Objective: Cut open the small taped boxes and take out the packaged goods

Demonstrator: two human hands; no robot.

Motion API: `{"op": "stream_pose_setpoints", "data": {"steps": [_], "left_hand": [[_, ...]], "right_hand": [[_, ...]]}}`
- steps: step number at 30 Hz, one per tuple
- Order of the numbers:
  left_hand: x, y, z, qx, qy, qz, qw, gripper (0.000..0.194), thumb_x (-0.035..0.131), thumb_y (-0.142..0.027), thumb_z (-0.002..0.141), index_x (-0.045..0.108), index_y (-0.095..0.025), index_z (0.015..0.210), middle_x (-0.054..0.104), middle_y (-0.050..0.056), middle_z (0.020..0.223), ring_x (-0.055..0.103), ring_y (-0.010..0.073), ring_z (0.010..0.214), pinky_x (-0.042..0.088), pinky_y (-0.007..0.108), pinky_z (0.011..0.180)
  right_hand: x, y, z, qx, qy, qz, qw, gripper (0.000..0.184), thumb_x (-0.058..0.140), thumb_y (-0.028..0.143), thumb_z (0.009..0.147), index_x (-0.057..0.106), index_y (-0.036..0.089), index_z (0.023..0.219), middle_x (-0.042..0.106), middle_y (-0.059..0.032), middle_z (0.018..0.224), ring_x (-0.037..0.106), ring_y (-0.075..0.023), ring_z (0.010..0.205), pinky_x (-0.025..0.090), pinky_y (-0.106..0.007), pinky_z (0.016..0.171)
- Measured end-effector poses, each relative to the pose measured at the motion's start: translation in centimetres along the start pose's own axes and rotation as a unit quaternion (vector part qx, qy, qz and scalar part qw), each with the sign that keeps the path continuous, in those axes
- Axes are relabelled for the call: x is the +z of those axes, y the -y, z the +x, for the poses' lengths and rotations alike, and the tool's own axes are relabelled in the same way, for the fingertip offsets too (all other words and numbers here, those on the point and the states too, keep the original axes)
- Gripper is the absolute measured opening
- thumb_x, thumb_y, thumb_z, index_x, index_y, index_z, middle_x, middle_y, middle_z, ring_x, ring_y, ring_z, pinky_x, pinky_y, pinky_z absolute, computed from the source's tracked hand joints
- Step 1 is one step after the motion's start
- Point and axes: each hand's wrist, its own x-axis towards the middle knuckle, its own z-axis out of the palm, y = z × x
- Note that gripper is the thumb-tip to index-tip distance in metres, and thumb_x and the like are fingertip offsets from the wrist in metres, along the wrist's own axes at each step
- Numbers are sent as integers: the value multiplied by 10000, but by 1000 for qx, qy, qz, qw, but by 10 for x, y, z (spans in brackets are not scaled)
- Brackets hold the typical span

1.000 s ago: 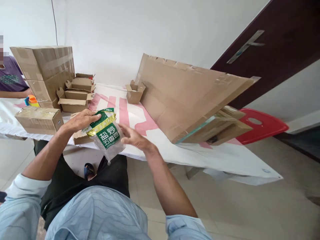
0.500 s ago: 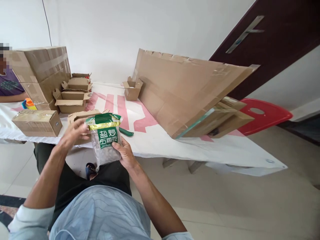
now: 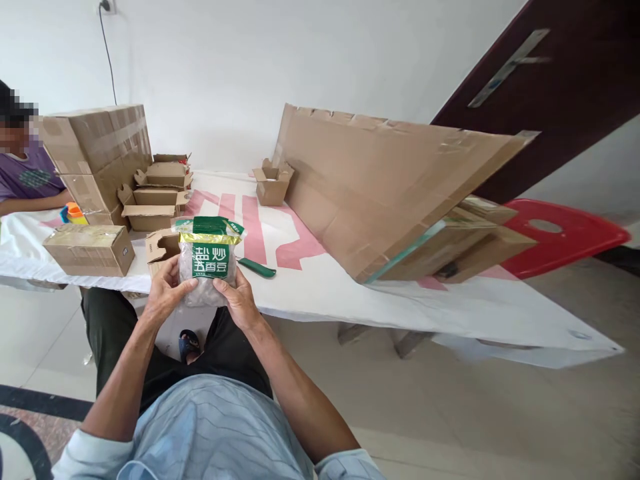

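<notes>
A clear plastic bag of beans [image 3: 209,261] with a green label and a yellow band is held upright between my hands at the table's front edge. My left hand [image 3: 167,292] grips its left side, the thumb across the front. On the other side my right hand [image 3: 237,297] holds it, thumb also on the front; the fingers behind the bag are hidden. An open cardboard box [image 3: 163,248] stands just behind the bag, partly covered by it. To the right of the bag lies a green-handled knife or cutter [image 3: 258,268] on the table.
Stacked large cartons [image 3: 100,153] and several small open boxes [image 3: 155,208] stand at the left. A taped box [image 3: 90,250] lies near the front edge. A big cardboard sheet [image 3: 390,187] leans at the right, near a red stool [image 3: 565,233]. Another person [image 3: 30,173] sits far left.
My left hand, apart from the bag with fingers spread before, has closed on its left side. The bag now sits straighter and slightly higher. The view has shifted a little.
</notes>
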Motion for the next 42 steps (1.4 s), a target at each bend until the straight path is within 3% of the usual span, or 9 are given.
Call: {"op": "stream_pose_setpoints", "data": {"steps": [4, 10, 18, 26, 32, 36, 42], "left_hand": [[-3, 7, -16, -3, -18, 18, 1000, 975, 1136, -429, 687, 730, -227, 1551, 791, 144, 1556, 712, 414, 1496, 609, 497, 1229], [-14, 19, -24, 0, -59, 7, 998, 910, 1134, -431, 675, 757, -219, 1477, 840, 125, 1433, 776, 376, 1358, 621, 462, 1167], [-17, 42, -27, -27, -93, -29, 995, 930, 1158, -415, 587, 776, -202, 1408, 866, 107, 1316, 808, 342, 1239, 619, 448, 1115], [-12, 32, -30, -18, -108, -23, 994, 848, 1152, -417, 591, 809, -207, 1338, 882, 90, 1249, 824, 329, 1167, 639, 419, 1059], [-7, 25, -32, 1, -114, -32, 993, 820, 1145, -432, 589, 818, -211, 1308, 882, 85, 1213, 822, 324, 1127, 650, 403, 1006], [-5, 23, -34, -11, -115, -35, 993, 833, 1148, -412, 565, 812, -215, 1301, 884, 77, 1202, 830, 307, 1073, 660, 390, 959], [-7, 24, -37, -47, -108, -38, 992, 700, 1140, -404, 588, 832, -187, 1178, 882, 65, 1079, 815, 271, 967, 642, 371, 906]], "right_hand": [[12, -8, 9, 1, -8, 9, 1000, 752, 1047, 607, 712, 749, 273, 1316, 877, -63, 1298, 809, -328, 1207, 661, -496, 1138], [14, -15, 15, 4, 43, -19, 999, 846, 1047, 594, 714, 711, 286, 1427, 853, -60, 1388, 788, -326, 1319, 618, -503, 1221], [-2, -33, 12, 29, 55, -56, 997, 729, 1032, 551, 710, 735, 274, 1317, 868, -73, 1298, 810, -290, 1168, 639, -467, 1117], [0, -19, 4, 23, 87, -51, 995, 888, 1067, 536, 674, 702, 276, 1441, 839, -70, 1398, 783, -305, 1289, 611, -458, 1191], [2, -6, -11, 17, 102, -61, 993, 772, 1065, 585, 706, 728, 285, 1332, 841, -81, 1329, 771, -322, 1280, 625, -489, 1180], [1, -6, -11, 10, 88, -80, 993, 773, 1066, 616, 682, 728, 278, 1289, 846, -64, 1196, 776, -320, 1178, 666, -468, 1080], [-4, -15, -8, 5, 64, -126, 990, 675, 1046, 578, 689, 728, 270, 1199, 834, -44, 1078, 751, -284, 1017, 670, -411, 931]]}}
